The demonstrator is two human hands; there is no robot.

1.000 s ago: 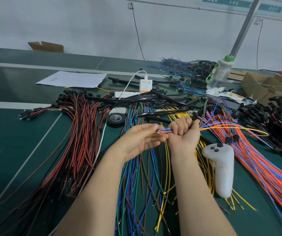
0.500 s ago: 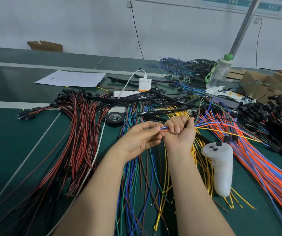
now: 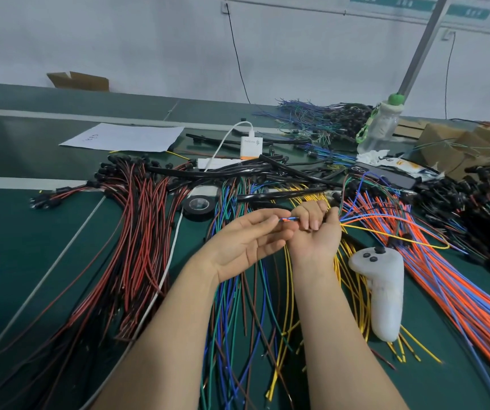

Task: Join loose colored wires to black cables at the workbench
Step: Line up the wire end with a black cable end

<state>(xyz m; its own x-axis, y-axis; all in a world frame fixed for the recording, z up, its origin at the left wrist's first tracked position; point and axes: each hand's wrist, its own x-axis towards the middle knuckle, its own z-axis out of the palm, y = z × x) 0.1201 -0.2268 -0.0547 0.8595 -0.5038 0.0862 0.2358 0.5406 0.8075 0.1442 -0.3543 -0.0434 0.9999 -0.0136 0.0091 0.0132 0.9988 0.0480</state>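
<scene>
My right hand (image 3: pixel 314 229) is closed round a small bunch of colored wires (image 3: pixel 385 224), orange, blue and yellow, that trail off to the right. The short wire ends (image 3: pixel 288 219) stick out of its fist to the left. My left hand (image 3: pixel 246 244) pinches those ends between thumb and forefinger, palm up, its other fingers relaxed. Black cables (image 3: pixel 267 170) lie across the bench just behind my hands. Loose blue, green, brown and yellow wires (image 3: pixel 238 306) run under my forearms.
Red-and-black leads (image 3: pixel 137 232) fan out on the left beside a roll of black tape (image 3: pixel 198 205). A white controller (image 3: pixel 382 288) lies at the right, next to orange and blue wires (image 3: pixel 450 291). A charger (image 3: pixel 249 147), a paper sheet (image 3: pixel 125 137) and a bottle (image 3: pixel 381 125) stand behind.
Both hands have stayed together over the wires. My left fingers have slid along the protruding wire ends, and the loop of wires on the right has shifted slightly.
</scene>
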